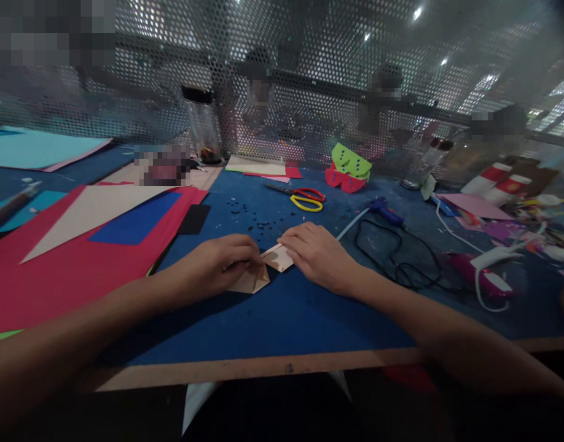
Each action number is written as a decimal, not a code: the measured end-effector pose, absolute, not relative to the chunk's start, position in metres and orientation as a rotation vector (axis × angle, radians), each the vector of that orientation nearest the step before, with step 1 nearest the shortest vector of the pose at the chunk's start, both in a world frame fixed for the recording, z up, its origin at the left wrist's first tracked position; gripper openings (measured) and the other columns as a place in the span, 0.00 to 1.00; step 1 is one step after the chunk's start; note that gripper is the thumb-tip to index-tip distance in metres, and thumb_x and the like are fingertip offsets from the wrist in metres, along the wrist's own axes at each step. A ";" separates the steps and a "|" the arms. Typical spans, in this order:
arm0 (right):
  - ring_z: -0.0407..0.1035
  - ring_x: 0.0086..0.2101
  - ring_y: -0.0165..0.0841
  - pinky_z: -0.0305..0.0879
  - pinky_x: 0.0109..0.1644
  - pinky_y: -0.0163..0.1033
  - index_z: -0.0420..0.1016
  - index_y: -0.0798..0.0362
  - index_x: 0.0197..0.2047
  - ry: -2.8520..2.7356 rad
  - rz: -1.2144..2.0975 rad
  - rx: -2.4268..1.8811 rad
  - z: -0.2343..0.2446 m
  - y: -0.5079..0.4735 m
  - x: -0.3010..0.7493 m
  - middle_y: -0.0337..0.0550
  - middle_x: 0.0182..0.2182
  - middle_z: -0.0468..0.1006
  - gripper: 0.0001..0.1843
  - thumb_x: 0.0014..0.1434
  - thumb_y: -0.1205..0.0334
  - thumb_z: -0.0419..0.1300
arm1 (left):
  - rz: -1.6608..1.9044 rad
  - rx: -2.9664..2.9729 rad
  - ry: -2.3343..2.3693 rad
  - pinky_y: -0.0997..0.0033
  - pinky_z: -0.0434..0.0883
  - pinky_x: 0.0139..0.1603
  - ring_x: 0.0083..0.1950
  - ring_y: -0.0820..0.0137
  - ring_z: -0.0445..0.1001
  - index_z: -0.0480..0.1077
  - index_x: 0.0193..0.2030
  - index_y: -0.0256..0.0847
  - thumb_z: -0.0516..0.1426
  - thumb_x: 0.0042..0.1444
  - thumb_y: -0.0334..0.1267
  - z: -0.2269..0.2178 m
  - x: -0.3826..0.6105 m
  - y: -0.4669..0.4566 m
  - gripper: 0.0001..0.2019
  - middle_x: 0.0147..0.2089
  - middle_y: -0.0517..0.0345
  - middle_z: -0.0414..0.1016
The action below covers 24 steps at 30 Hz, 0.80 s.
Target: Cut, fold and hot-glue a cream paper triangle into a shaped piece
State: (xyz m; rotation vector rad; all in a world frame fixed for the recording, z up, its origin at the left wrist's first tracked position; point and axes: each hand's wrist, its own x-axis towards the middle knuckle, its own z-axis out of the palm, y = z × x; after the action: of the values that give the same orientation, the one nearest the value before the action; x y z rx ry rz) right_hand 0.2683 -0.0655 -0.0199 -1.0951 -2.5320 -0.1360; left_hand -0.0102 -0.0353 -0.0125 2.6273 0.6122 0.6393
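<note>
A small piece of cream folded paper (281,258) lies low over the blue table between my two hands. My left hand (233,261) has its fingers curled and pinched on a folded part with a pointed, creased end. My right hand (316,255) grips the other part, fingers together along its upper edge. Whether the two parts are one sheet I cannot tell, as my fingers cover much of it. Just beyond lie scattered dark paper bits (262,226) and scissors (308,199) with red and yellow handles.
Red sheets (120,276) with a blue piece (137,220) and a cream triangle lie left. Green and red paper shapes (349,166) stand near the perforated metal screen (300,116). A blue glue gun (386,212), a dark cord (418,245) and a pink tool (480,276) lie right.
</note>
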 end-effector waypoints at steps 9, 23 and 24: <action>0.70 0.50 0.42 0.60 0.53 0.48 0.78 0.57 0.56 -2.588 -0.178 -1.170 -0.020 -0.061 0.267 0.53 0.52 0.81 0.12 0.77 0.65 0.55 | 0.661 2.606 0.858 0.61 0.72 0.55 0.52 0.60 0.78 0.80 0.50 0.42 0.55 0.72 0.49 -0.012 -0.009 -0.031 0.16 0.48 0.51 0.81; 0.70 0.49 0.40 0.57 0.57 0.45 0.75 0.55 0.47 -2.510 -0.018 -1.130 -0.026 -0.050 0.269 0.49 0.47 0.81 0.04 0.74 0.68 0.58 | 0.610 2.511 0.893 0.60 0.69 0.56 0.51 0.60 0.76 0.79 0.43 0.45 0.59 0.69 0.49 -0.017 -0.009 -0.026 0.12 0.46 0.54 0.81; 0.70 0.48 0.40 0.57 0.57 0.45 0.75 0.54 0.46 -2.500 0.000 -1.128 -0.025 -0.050 0.269 0.48 0.46 0.81 0.04 0.74 0.68 0.58 | 0.613 2.495 0.905 0.60 0.70 0.56 0.51 0.60 0.76 0.80 0.43 0.45 0.60 0.68 0.50 -0.016 -0.009 -0.026 0.12 0.46 0.54 0.81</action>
State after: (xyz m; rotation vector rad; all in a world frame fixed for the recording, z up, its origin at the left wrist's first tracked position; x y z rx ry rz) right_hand 0.2689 -0.0503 -0.0252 -1.1279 -2.4997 0.0001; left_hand -0.0094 -0.0258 -0.0160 2.4955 0.9053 0.6128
